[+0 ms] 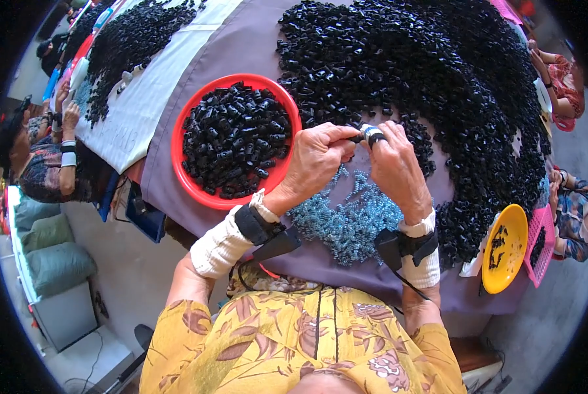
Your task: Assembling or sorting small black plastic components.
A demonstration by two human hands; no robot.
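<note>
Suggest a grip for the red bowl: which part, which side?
Red bowl: likely best by its round rim, from the person's left. That edge is uncovered, while the left hand crowds the right side. Black pieces fill the middle, so I'd pinch the rim and keep it level.

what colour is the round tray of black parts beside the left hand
The tray by the left hand is red; it shows best in the head view.

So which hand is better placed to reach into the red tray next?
Probably the left hand: it is close beside the red tray. The right hand is farther off, on the left hand's other side.
</note>
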